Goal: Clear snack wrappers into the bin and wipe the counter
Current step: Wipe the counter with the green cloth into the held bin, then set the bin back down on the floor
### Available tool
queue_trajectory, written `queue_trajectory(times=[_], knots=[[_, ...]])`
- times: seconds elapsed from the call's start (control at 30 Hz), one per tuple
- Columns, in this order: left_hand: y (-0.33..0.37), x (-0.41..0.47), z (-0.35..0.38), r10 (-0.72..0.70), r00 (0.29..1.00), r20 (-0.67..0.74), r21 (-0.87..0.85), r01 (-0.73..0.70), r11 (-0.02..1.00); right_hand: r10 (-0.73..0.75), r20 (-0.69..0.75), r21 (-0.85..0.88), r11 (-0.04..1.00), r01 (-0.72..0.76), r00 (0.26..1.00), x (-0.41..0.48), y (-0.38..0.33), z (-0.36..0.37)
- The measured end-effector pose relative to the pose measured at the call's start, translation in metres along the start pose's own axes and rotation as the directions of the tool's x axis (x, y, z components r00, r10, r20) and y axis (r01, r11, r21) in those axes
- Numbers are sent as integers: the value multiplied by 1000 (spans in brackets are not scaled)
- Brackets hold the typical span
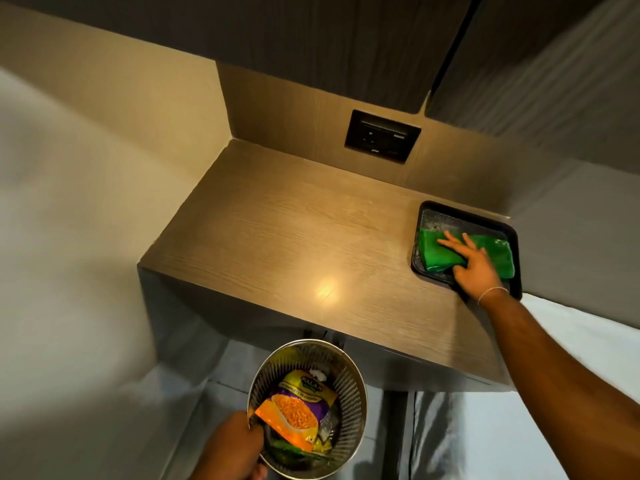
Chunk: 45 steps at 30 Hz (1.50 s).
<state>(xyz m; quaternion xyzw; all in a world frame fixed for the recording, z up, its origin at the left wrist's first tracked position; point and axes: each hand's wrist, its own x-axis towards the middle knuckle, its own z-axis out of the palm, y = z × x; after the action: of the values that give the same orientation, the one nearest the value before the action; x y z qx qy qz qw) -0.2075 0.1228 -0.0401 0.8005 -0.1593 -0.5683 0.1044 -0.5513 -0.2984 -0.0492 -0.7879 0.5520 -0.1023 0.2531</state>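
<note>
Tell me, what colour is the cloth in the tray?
Green, seen in the head view: the cloth.

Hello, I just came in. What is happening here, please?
A person is tidying a wooden counter. The left hand holds the rim of a perforated metal bin, which already contains snack wrappers. The right hand rests with spread fingers on a green cloth lying in a black tray at the counter's right side. No wrappers show on the counter; wiping looks like it has not begun.
</note>
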Motion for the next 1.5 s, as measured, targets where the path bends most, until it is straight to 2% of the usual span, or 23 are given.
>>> queue_trajectory(times=[0.17, 0.23, 0.3, 0.33, 0.37, 0.43, 0.5, 0.53, 0.63, 0.7, 0.77, 0.83, 0.93, 1.0, 1.1, 1.3, 1.37, 1.5], knots=[[-2, -7, 1, 7, 998, 55, -95, -1, 995, 38, -10, -98, 994, -38, 999, 0, -9, 8], [-2, -7, 2, 2, 998, 63, -107, 5, 994, 142, -136, 79, 988, -133, 980, -1, -14, 10], [0, -8, 2, -2, 998, 65, -98, 8, 995, 288, -295, 271, 940, -210, 911, 0, -21, 8], [0, -9, 2, -2, 998, 61, -94, 7, 996, 291, -341, 273, 941, -202, 894, 1, -25, 8], [0, -10, 1, -1, 999, 49, -92, 5, 996, 254, -338, 220, 958, -186, 906, 3, -29, 11], [1, -13, -1, 0, 1000, 28, -89, 2, 996, 195, -185, 4, 980, -198, 963, 3, -36, 18], [1, -15, -1, 8, 1000, 20, -92, -6, 996, 252, -14, -211, 945, -249, 968, 3, -40, 24], [2, -17, -1, 13, 1000, 19, -94, -11, 995, 288, 45, -252, 930, -269, 956, 4, -43, 23], [2, -21, -2, 24, 1000, 14, -97, -22, 995, 324, 112, -189, 935, -300, 939, 5, -57, 12], [2, -25, -4, 36, 999, 12, -114, -34, 993, 289, 44, -107, 953, -283, 956, -1, -77, 6], [0, -26, -7, 42, 999, -2, -140, -42, 989, 152, -91, 6, 988, -152, 984, -21, -116, 9], [-5, -25, -9, 47, 999, -20, -142, -49, 989, -56, -146, 147, 986, 77, 988, -63, -166, 23], [-12, -24, -19, 56, 998, -27, -140, -59, 988, -264, 68, 238, 941, 241, 962, -150, -234, 61], [-16, -24, -28, 63, 998, -27, -122, -66, 990, -293, 183, 209, 944, 254, 938, -196, -256, 91], [-28, -17, -40, 65, 998, -17, -97, -66, 993, -169, 224, 263, 959, 107, 960, -228, -259, 130], [-65, 5, -64, 39, 998, -45, -118, -44, 992, -24, 223, 149, 989, -10, 975, -232, -269, 181], [-90, 26, -69, 19, 999, -44, -126, -24, 992, 62, 301, 81, 993, -90, 952, -229, -269, 207], [-140, 80, -58, -7, 998, -59, -163, -3, 987, 194, 507, -48, 979, -197, 840, -234, -249, 283]])
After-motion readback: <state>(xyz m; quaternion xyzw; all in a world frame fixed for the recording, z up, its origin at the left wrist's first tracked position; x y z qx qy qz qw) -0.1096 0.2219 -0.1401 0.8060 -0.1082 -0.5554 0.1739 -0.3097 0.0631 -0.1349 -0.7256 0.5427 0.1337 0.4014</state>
